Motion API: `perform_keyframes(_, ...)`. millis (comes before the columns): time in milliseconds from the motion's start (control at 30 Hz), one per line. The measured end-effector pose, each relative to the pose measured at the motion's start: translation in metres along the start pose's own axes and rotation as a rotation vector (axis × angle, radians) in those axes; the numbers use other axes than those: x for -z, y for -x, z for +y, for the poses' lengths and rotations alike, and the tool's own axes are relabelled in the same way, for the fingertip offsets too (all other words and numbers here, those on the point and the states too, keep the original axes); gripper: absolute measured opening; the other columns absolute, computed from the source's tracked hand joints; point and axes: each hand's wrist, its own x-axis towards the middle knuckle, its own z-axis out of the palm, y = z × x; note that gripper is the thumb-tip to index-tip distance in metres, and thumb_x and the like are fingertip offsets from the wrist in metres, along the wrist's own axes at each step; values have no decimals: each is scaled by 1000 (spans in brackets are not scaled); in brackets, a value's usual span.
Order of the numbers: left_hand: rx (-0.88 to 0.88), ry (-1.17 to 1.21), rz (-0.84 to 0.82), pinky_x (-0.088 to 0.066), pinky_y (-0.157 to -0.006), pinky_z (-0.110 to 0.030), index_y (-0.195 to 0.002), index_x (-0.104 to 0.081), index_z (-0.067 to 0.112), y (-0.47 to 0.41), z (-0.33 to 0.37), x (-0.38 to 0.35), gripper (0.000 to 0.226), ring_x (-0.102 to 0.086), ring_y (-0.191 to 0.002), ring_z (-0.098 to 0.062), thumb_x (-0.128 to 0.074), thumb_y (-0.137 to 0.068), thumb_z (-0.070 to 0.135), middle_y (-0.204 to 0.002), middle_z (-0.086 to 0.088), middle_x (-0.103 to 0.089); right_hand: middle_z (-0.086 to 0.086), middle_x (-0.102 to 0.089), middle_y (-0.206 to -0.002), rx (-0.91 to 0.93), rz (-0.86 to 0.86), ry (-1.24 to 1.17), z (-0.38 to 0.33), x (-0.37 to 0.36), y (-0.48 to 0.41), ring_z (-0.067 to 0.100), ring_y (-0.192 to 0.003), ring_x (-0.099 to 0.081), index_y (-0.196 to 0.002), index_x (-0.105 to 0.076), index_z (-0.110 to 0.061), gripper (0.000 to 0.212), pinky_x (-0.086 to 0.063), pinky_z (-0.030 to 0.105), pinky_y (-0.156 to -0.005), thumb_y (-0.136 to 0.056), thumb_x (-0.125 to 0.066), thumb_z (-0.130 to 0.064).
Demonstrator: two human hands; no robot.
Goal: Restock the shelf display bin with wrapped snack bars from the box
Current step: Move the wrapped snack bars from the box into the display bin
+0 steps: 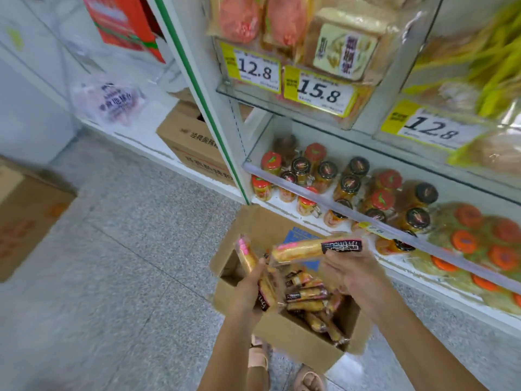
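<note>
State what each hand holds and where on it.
The left hand grips one wrapped snack bar around its lower half. The right hand grips another snack bar from beneath, near its dark-labelled end.

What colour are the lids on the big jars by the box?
Orange lids, seen in the head view.

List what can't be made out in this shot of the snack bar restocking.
- Display bin for the bars: not identifiable in the head view.
- Cardboard box bottom: hidden under the loose bars.
- Print on the snack bar in the right hand: blurred.
- Bar in the left hand: lower end covered by the fingers.
- Small text on the price tag: too small.
</note>
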Motion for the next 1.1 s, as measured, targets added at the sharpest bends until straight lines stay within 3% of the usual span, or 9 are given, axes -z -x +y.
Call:
perform_keyframes(167,-206,-272,7,-50,-65,-33,-101,-61,12,58,29,-22,31,-65,-65,-23,-57,-90,41,-75,-9,-68,0,-72,-90,100,-56,-19,-60,-11,44,13,-89,-68,-102,-63,-14,35,-53,21,-72,-68,-72,-14)
perform_keyframes(367,-345,-707,-339,-43,-50,-22,-83,-52,9,156,80,-40,13,-56,-53,-13,-57,-73,16,-57,0,-59,12,-70,-88,130,-113,37,-132,-34,96,21,-78,-67,-108,-62,-10,23,-50,29,-72,-94,-44,-10)
perform_keyframes(533,-473,-1239,-423,-42,-100,-36,-142,-31,40,227,124,-50,66,-53,-121,-22,-63,-84,40,-131,-8,-55,1,-66,-72,343,-266,475,-198,-58,140,20,-71,-62,-96,-63,-18,31,-47,34,-71,-76,-62,-41)
perform_keyframes(667,-537,-1675,-568,-41,-98,-28,-143,-25,49,275,159,-64,73,-45,-119,-1,-58,-81,28,-143,16,-41,-18,-66,-77,352,-358,629,-240,-70,162,1,-72,-63,-103,-63,-27,36,-46,21,-70,-70,-66,-42)
perform_keyframes(800,-603,-1666,-629,-41,-66,-12,-123,-58,44,321,195,-81,57,-55,-68,10,-76,-71,28,-105,5,-63,-19,-65,-80,215,-530,875,-275,-69,181,-2,-71,-59,-97,-64,-35,35,-43,22,-75,-72,-67,-60)
perform_keyframes(867,-687,-1566,-578,-50,-71,-18,-104,-67,41,338,213,-90,47,-63,-80,6,-82,-60,35,-99,9,-67,-23,-63,-101,151,-583,1009,-287,-68,187,-2,-90,-58,-111,-58,-37,60,-43,19,-86,-65,-66,-74)
perform_keyframes(933,-714,-1422,-594,-56,-81,-39,-97,-67,33,352,229,-98,46,-67,-97,-20,-85,-55,35,-100,3,-70,-11,-60,-91,140,-638,1012,-296,-69,195,14,-84,-57,-106,-57,-21,56,-44,19,-77,-71,-69,-64)
perform_keyframes(1000,-761,-1321,-570,-58,-73,-37,-97,-64,26,363,244,-104,49,-68,-94,-28,-87,-54,30,-99,-2,-70,4,-56,-83,96,-641,899,-306,-75,208,21,-72,-59,-103,-51,-2,56,-49,25,-68,-77,-72,-46)
perform_keyframes(1100,-879,-1128,-514,-58,-68,-32,-97,-66,26,379,265,-118,42,-71,-80,-22,-87,-61,19,-105,-11,-66,-5,-61,-61,195,-551,787,-324,-90,228,15,-54,-59,-93,-49,-6,44,-47,20,-65,-78,-70,-42)
